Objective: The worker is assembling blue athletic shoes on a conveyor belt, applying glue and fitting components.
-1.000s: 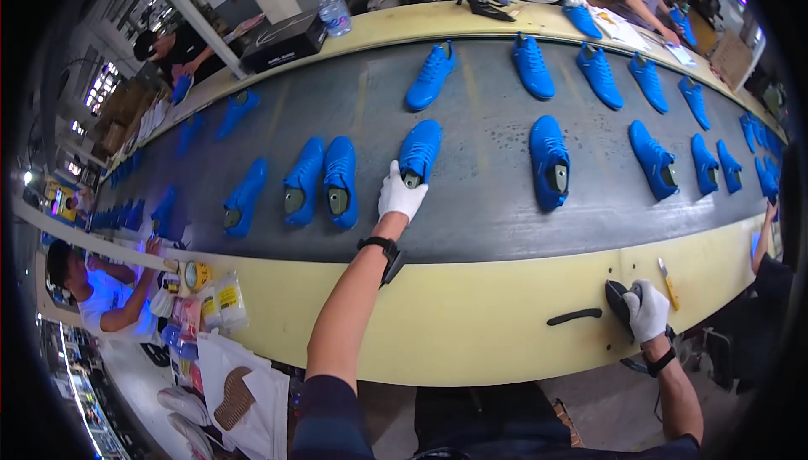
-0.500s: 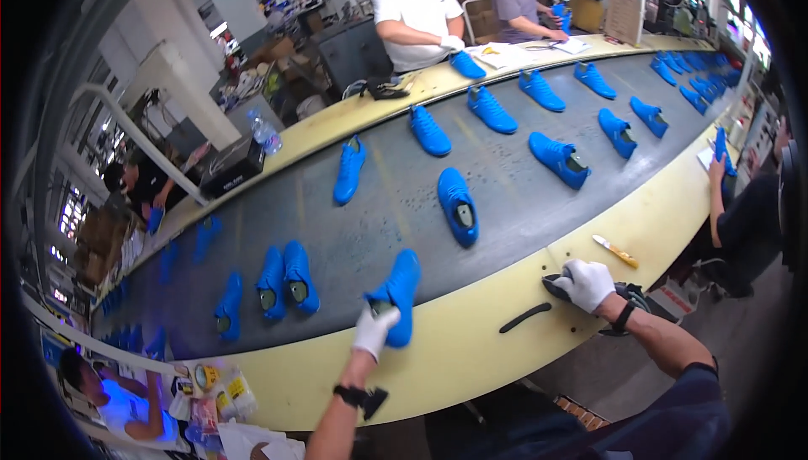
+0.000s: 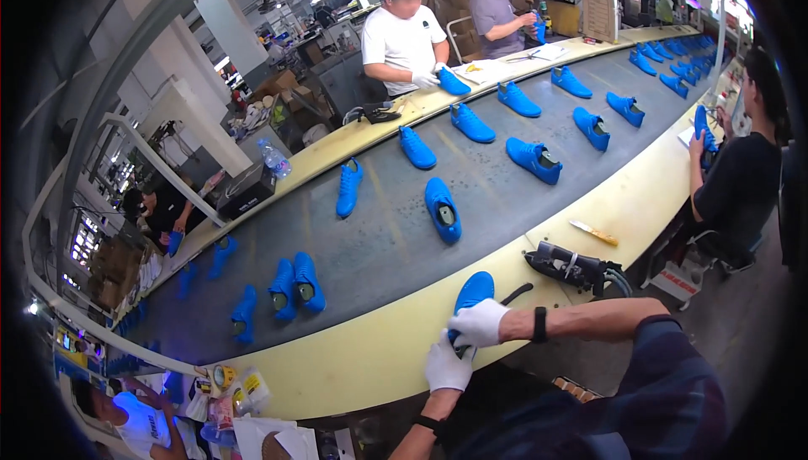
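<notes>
A blue sneaker (image 3: 475, 289) is tilted over the near table edge, its toe pointing away from me. My left hand (image 3: 448, 365), in a white glove, grips its heel end from below. My right hand (image 3: 481, 324), gloved too, is closed at the shoe's opening. Both gloves cover most of the heel and collar, so what the right fingers pinch there is hidden. Just beyond the toe, a curved black strip (image 3: 518, 293) lies on the pale tabletop (image 3: 362, 369). To the right rests a black handheld device with a cable (image 3: 566, 263), and past it a yellow-handled knife (image 3: 594, 233).
A dark conveyor belt (image 3: 379, 249) carries several blue sneakers, including one nearby (image 3: 443, 210). Co-workers handle shoes across the belt and at the right. Tape and bags (image 3: 244, 393) lie at the lower left. A black box (image 3: 247, 191) and a plastic bottle (image 3: 274, 159) stand across the belt.
The left hand has brought the blue sneaker off the belt's edge toward me and to the right. My right hand has left the black device and moved left onto the shoe.
</notes>
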The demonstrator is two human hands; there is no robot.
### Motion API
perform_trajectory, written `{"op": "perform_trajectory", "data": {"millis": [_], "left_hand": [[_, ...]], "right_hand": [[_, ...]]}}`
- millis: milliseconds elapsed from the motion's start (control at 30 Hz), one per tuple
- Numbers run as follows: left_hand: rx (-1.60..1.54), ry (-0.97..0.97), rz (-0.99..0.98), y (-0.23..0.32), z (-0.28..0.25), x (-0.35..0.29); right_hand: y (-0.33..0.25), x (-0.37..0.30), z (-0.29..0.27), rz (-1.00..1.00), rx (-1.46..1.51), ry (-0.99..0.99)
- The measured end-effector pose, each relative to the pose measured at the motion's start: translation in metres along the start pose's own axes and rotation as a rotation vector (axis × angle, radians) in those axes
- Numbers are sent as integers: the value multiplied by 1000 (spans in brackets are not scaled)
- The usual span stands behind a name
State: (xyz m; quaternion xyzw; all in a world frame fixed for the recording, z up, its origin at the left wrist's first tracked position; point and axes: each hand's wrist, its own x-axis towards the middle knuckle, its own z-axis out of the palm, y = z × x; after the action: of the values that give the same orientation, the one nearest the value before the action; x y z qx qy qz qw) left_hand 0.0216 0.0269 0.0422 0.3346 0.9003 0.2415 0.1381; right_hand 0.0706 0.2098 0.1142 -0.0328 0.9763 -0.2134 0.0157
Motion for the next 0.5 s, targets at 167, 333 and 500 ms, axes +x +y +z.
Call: {"op": "perform_trajectory", "data": {"millis": [167,333,500], "left_hand": [[-102,76,16,4,6,-10],[85,126,18,13,7,-19],[106,153,-16,9,16,-20]], "right_hand": [[-10,13,4,-41,-176,-178],[-22,14,7,-147,-325,-244],[-24,12,22,-167,-325,-199]]}}
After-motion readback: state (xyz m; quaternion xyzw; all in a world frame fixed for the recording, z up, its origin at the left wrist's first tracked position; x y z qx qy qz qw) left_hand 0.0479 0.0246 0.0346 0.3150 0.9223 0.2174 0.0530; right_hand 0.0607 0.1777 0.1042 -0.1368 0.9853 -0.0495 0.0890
